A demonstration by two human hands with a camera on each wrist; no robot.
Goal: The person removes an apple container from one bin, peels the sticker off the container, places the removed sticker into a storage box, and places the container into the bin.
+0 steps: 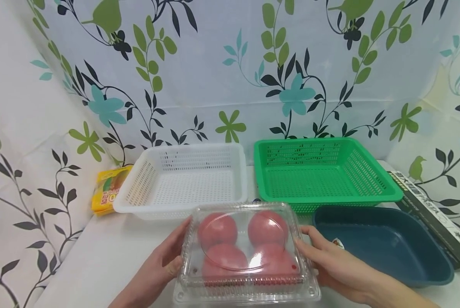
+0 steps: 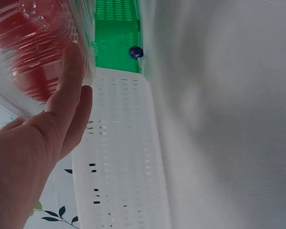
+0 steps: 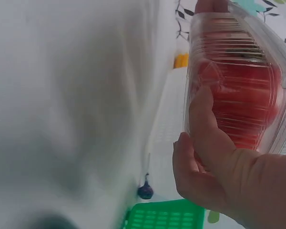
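A clear plastic clamshell box [image 1: 245, 282] is held between both hands at the front middle of the head view. Several round red fruits, resembling tomatoes [image 1: 217, 231], lie inside it under the closed lid. My left hand [image 1: 156, 267] grips the box's left side. On the opposite side, my right hand [image 1: 337, 265] grips the box. Ridged walls of the box [image 2: 81, 24] show against the left fingers in the left wrist view. In the right wrist view, fingers of the right hand [image 3: 214, 152] press on the ridged wall, with red fruit behind it.
Behind the box stand a white basket [image 1: 179, 207] and a green basket [image 1: 330, 199]. A dark blue basin [image 1: 384, 244] is at the right, beside a long black-and-white box [image 1: 437, 218]. A yellow packet [image 1: 110, 188] leans at left. A purple-wrapped lollipop [image 3: 145, 191] lies near the baskets.
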